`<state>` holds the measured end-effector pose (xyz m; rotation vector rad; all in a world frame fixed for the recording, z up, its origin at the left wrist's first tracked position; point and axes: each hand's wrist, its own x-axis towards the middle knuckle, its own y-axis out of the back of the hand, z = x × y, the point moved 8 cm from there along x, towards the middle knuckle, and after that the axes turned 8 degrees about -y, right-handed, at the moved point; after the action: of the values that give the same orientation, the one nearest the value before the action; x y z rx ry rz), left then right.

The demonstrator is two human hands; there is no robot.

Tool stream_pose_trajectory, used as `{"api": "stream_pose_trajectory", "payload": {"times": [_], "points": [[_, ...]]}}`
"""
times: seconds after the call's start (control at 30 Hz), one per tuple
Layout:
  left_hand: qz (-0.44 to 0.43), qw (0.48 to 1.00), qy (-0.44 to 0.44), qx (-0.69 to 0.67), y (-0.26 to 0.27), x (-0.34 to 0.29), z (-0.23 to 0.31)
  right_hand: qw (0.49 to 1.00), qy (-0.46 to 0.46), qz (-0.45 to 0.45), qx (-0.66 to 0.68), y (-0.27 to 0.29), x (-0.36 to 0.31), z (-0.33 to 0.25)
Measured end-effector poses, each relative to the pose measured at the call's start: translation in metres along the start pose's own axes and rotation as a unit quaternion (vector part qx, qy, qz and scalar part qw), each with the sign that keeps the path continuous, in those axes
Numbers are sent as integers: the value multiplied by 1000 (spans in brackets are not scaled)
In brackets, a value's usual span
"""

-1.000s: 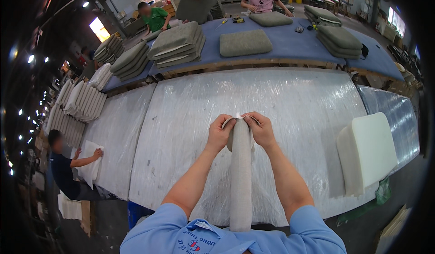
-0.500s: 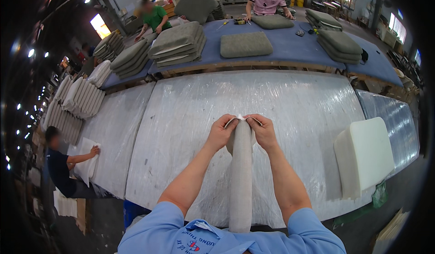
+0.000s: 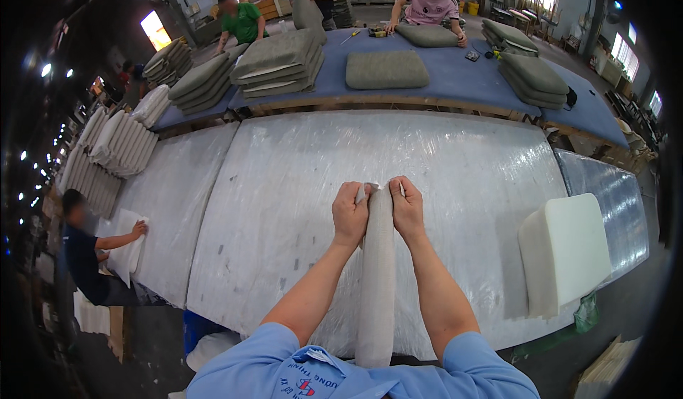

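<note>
A padded seat cushion in light grey fabric [image 3: 377, 278] stands on edge in front of me, its narrow side running from my chest toward the far end. At that far end my left hand [image 3: 350, 210] is closed on a loose flap of the cover, left of the cushion. My right hand [image 3: 407, 205] grips the cover's other edge on the right side. Between the two hands a bit of white lining shows at the opening. The cushion's broad faces are mostly hidden by its upright stance and my forearms.
Beneath is a plastic-wrapped worktable [image 3: 284, 185]. White foam cushions [image 3: 576, 249] stand at right. Stacked grey-green cushions [image 3: 277, 65] lie on the blue table [image 3: 455, 79] beyond, where co-workers stand. At left a co-worker [image 3: 85, 249] handles white sheets [image 3: 128, 246]; piled cushions [image 3: 128, 143] stand behind.
My hands have turned upright and their fingers have curled tighter round the cover's edges. A co-worker's grey-green cushion at the back has swung edge-on.
</note>
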<state>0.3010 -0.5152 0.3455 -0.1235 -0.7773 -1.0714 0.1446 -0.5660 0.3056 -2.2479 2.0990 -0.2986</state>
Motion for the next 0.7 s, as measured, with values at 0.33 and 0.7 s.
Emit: {"api": "stream_pose_trajectory", "payload": {"times": [0.33, 0.7], "points": [[2, 998, 53, -17, -14, 14, -23, 997, -35, -10, -64, -4, 10, -3], [0, 963, 205, -173, -52, 7, -55, 986, -151, 20, 64, 5, 27, 24]]}}
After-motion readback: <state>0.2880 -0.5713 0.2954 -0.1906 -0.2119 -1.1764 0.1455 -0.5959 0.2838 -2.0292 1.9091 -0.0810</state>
